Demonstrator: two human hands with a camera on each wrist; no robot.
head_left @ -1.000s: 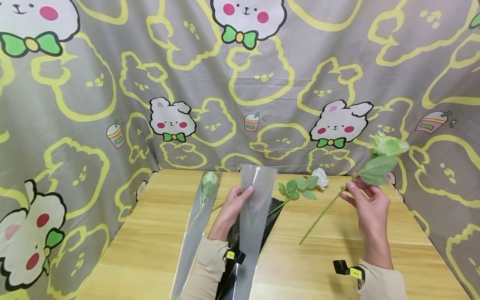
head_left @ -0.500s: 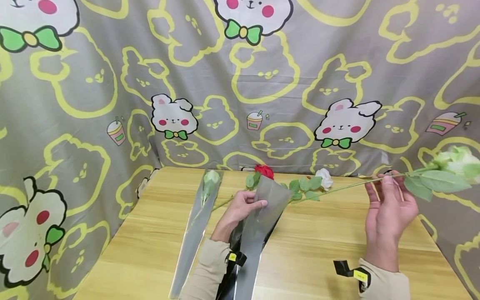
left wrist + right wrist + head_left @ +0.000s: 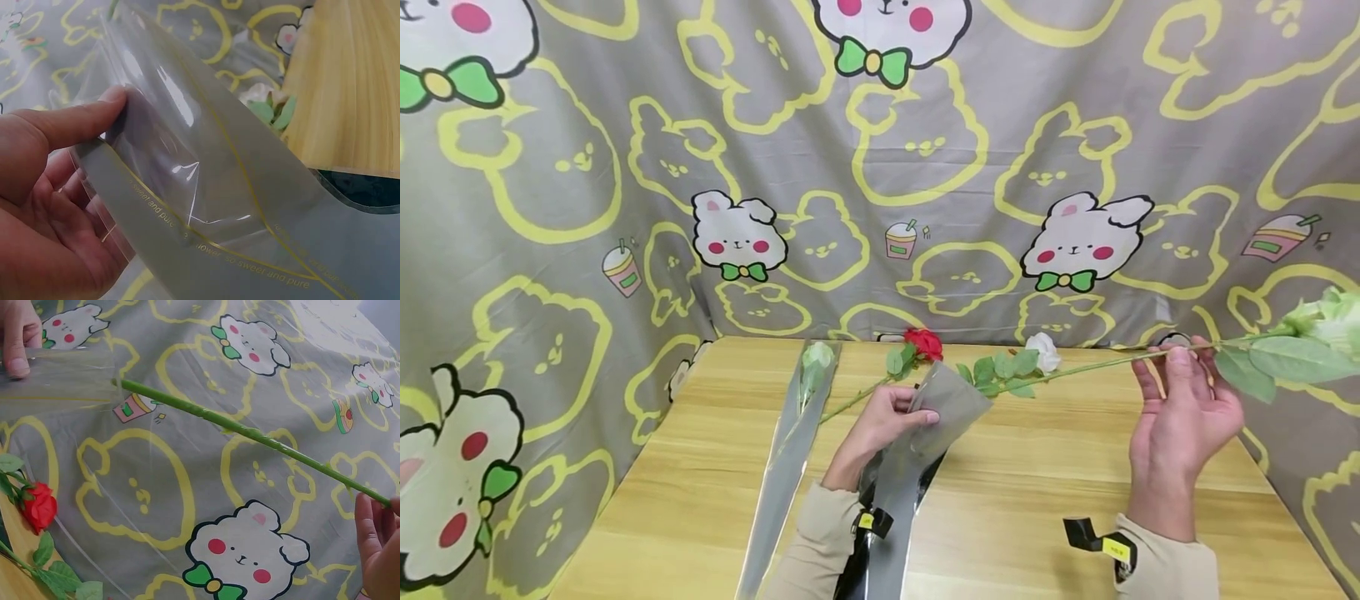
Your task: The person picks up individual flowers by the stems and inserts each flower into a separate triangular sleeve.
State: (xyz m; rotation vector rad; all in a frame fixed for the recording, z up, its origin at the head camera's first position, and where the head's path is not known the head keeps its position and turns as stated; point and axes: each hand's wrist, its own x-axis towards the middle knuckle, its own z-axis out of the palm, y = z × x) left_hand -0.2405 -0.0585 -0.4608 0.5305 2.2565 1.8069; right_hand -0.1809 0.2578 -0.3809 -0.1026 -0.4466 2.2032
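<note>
My left hand [image 3: 880, 425] pinches the upper edge of a clear, grey-looking flower sleeve [image 3: 898, 475] between thumb and fingers. In the left wrist view, gold lettering runs along the sleeve, and its top part bulges. My right hand [image 3: 1183, 433] pinches the thin green stem [image 3: 250, 432] of a pale green-white rose [image 3: 1330, 325] close below its leaves. The stem lies almost level, pointing left. Its cut end meets the sleeve's open mouth; I cannot tell whether it is inside.
A similar pale rose [image 3: 816, 358] lies in another sleeve [image 3: 775, 492] at left. A red rose [image 3: 925, 343] and a white rose [image 3: 1043, 354] lie at the back of the wooden table [image 3: 1037, 517]. Black wrapping [image 3: 853, 571] sits under the held sleeve. A patterned curtain [image 3: 955, 192] hangs behind.
My right hand has moved right and swung the rose from a steep slant to nearly level, its stem end reaching the sleeve. The sleeve's top has tipped right and lower, uncovering the red rose.
</note>
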